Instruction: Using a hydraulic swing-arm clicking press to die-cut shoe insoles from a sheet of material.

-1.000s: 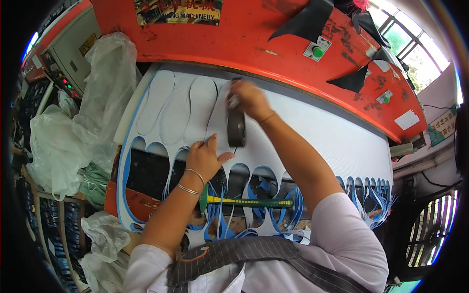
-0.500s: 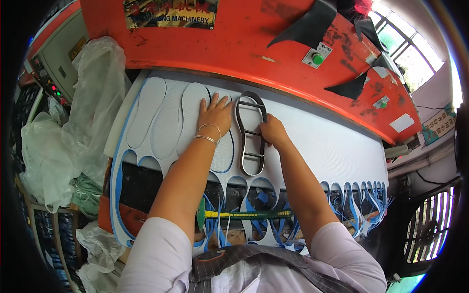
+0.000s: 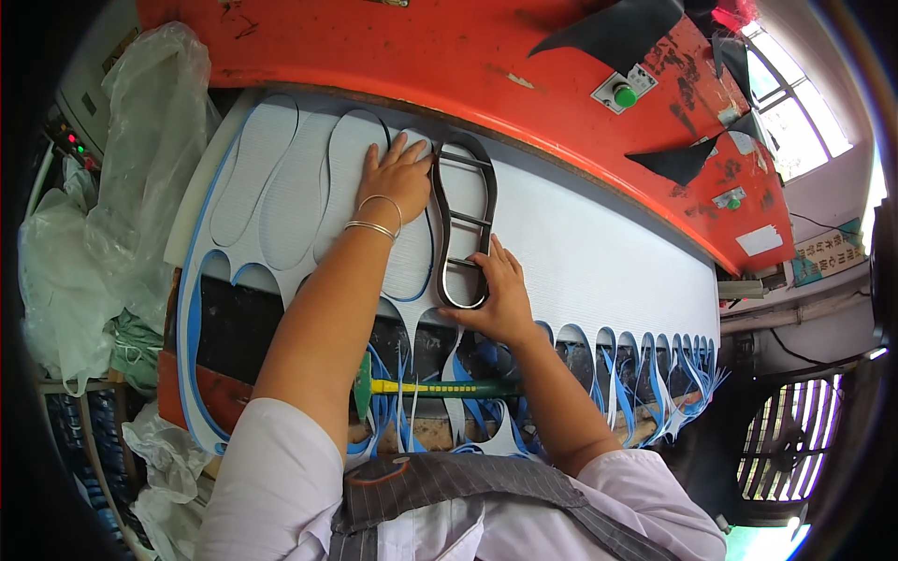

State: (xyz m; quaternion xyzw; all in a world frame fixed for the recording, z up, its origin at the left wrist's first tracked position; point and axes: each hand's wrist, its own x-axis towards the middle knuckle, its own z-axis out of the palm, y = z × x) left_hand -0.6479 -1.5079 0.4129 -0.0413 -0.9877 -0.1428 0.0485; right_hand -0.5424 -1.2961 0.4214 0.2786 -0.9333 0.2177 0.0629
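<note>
A dark metal sole-shaped cutting die [image 3: 470, 219] with crossbars stands on a white ribbed foam sheet [image 3: 589, 262]. My right hand [image 3: 500, 299] curves around its heel end, thumb at the bottom and fingertips on the lower right side. My left hand [image 3: 398, 192] lies with fingers stretched out on the foam, close against the die's upper left side. Several sole outlines are cut into the sheet to the left, among them a cut sole [image 3: 257, 168]. One outline is partly hidden under my left hand and forearm.
A red machine body [image 3: 449, 61] with green buttons rises behind the sheet. Along the near edge hang blue and white offcut strips [image 3: 655, 383]. A green and yellow hammer [image 3: 430, 387] lies in front. Clear plastic bags [image 3: 140, 178] hang at the left.
My right hand has moved from the die's upper right side down to its heel end. The die stands slightly closer to the cut outlines. My left hand stays beside it; the view has shifted.
</note>
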